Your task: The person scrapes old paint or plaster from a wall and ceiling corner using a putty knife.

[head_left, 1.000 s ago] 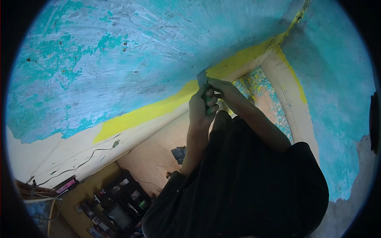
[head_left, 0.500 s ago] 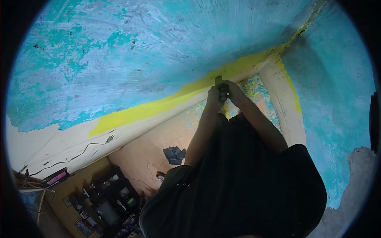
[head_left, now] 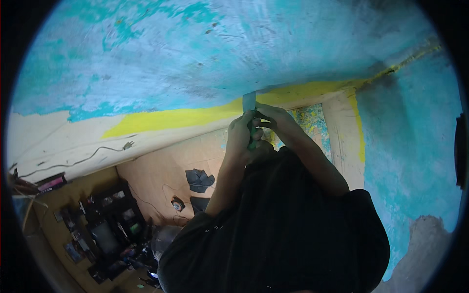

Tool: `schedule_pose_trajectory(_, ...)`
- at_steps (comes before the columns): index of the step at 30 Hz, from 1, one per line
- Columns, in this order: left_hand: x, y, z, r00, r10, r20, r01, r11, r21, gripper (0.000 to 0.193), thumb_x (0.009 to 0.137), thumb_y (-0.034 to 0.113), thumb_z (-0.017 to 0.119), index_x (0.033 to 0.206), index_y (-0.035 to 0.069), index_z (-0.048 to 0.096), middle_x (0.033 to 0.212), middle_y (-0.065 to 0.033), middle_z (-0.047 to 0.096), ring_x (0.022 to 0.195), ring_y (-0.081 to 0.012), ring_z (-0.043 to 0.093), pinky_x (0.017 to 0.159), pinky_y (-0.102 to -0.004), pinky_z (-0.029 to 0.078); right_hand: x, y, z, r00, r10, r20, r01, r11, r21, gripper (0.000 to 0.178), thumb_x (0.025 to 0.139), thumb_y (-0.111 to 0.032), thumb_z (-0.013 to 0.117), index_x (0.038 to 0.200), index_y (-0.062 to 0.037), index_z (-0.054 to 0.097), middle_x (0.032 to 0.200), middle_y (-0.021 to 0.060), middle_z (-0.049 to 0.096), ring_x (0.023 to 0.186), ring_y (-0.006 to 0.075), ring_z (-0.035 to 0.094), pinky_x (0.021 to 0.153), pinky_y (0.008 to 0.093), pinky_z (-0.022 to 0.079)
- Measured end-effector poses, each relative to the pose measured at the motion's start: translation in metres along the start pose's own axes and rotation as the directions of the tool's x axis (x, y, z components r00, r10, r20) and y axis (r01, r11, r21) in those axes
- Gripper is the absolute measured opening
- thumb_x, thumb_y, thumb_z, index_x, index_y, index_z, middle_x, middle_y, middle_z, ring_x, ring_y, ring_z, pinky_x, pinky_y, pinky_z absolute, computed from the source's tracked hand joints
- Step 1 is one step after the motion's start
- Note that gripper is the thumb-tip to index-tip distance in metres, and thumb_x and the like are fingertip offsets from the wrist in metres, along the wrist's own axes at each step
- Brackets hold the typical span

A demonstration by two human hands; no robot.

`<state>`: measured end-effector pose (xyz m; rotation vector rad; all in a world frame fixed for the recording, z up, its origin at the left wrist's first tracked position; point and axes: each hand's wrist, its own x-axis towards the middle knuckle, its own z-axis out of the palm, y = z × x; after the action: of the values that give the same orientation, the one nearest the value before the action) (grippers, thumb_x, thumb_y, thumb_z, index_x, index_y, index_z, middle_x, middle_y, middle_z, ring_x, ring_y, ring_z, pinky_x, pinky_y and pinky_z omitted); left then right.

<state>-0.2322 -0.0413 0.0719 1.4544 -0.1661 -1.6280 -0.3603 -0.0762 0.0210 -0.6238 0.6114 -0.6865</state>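
My left hand [head_left: 238,131] is wrapped round the green handle [head_left: 252,142] of a paint scraper. The flat blade [head_left: 249,101] points up at the wall, its tip at the border between the blue paint and the yellow band [head_left: 190,116]. From the right, my right hand [head_left: 273,119] closes its curled fingers on the scraper just below the blade. Part of the handle is hidden behind the fingers.
Blue and turquoise paint flakes litter the floor [head_left: 166,161] by the right corner. A cable with a plug [head_left: 128,145] hangs along the white lower wall. Dark crumpled cloth or paper [head_left: 199,180] lies left of me. A dark shelf unit [head_left: 117,215] stands lower left.
The scraper and both hands have shifted left along the wall, and the blade now shows its broad face. My right hand has opened out somewhat from the left. The whole view has turned slightly.
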Motion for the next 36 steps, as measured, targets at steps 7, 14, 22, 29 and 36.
schedule_pose_trajectory(7,0.017,-0.011,-0.009,0.998,-0.021,-0.054,0.020,1.000,-0.009,0.020,0.099,0.023,0.044,0.092,0.006,0.052,0.072,0.0002,0.048,0.049,-0.0078,0.038,0.038,-0.0225,0.026,0.017,0.013,-0.005,0.997,0.072,-0.042,-0.075,0.993,-0.086,0.036,0.097,-0.032,0.046,0.113,-0.0030,0.059,0.102,0.0041,0.062,0.089,0.0129,0.057,0.087,0.0314,0.046)
schedule_pose_trajectory(14,0.008,-0.001,-0.016,0.999,-0.013,-0.051,0.010,0.997,-0.071,0.017,0.096,0.020,0.046,0.094,0.005,0.053,0.074,-0.0002,0.049,0.051,-0.0080,0.040,0.038,-0.0223,0.027,0.030,0.014,-0.002,0.964,0.160,-0.215,-0.151,0.987,0.054,0.029,0.093,-0.030,0.057,0.105,-0.0039,0.063,0.095,0.0046,0.064,0.084,0.0138,0.060,0.083,0.0306,0.046)
schedule_pose_trajectory(22,0.001,0.005,-0.011,0.999,0.014,-0.046,-0.020,0.991,-0.135,0.014,0.095,0.019,0.047,0.095,0.005,0.051,0.075,-0.0007,0.051,0.050,-0.0085,0.041,0.037,-0.0230,0.028,0.069,0.030,-0.017,0.948,0.311,-0.063,-0.301,0.945,0.126,0.019,0.088,-0.021,0.063,0.097,-0.0039,0.062,0.081,0.0028,0.061,0.069,0.0144,0.057,0.070,0.0322,0.047)
schedule_pose_trajectory(29,0.015,-0.006,-0.018,0.997,0.046,-0.061,-0.050,0.997,-0.067,0.019,0.094,0.023,0.047,0.092,0.004,0.049,0.076,-0.0039,0.051,0.047,-0.0112,0.042,0.036,-0.0268,0.029,0.078,0.031,-0.016,0.933,0.312,-0.179,-0.302,0.950,0.080,0.010,0.087,-0.015,0.062,0.089,-0.0052,0.062,0.075,0.0040,0.060,0.065,0.0156,0.057,0.064,0.0306,0.046)
schedule_pose_trajectory(36,0.040,-0.033,-0.037,0.999,0.015,-0.049,-0.016,0.999,-0.032,0.017,0.093,0.021,0.050,0.095,0.004,0.052,0.073,-0.0024,0.052,0.047,-0.0089,0.041,0.036,-0.0251,0.030,0.085,0.060,-0.033,0.905,0.384,-0.185,-0.381,0.923,0.053,0.010,0.087,-0.018,0.062,0.090,-0.0083,0.062,0.075,0.0024,0.059,0.060,0.0142,0.053,0.062,0.0312,0.046)
